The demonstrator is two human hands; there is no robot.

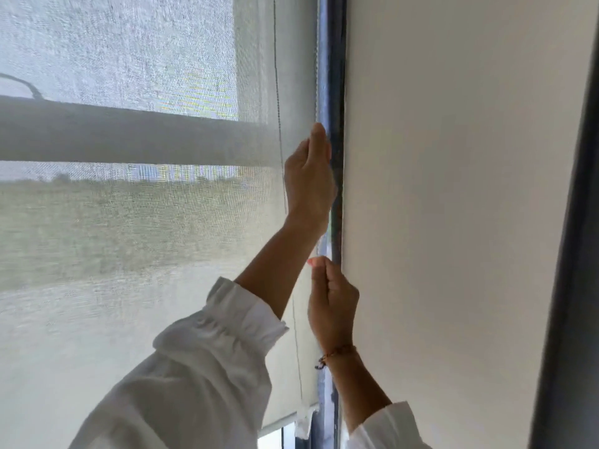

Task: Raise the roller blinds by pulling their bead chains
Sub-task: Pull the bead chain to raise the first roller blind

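No writing or brand shows anywhere. A person stands close to a window, both arms raised, white gathered sleeves (207, 358) pushed back from the wrists. A sheer mesh roller blind (136, 222) covers the left pane; through its weave a pale horizontal rail and a blurred green field show faintly. An opaque white roller blind (453, 205) fills the right side. Between the two blinds runs a dark vertical window frame post (337, 76), and another dark upright edges the far right.

A pale bead chain (317, 59) hangs straight down along the right edge of the sheer blind, just beside the post, its long axis vertical. The left hand (308, 176) is the higher one, fingers closed around this chain. The right hand (332, 306) sits directly below it, thumb and fingers pinched shut at the same line; the chain itself is too fine to make out inside that grip. A beaded bracelet (335, 354) circles the right wrist.

A second thin cord (278, 108) hangs vertically in front of the sheer fabric, left of the hands. The sheer blind's bottom bar (288, 419) sits low, with clear glass beneath.
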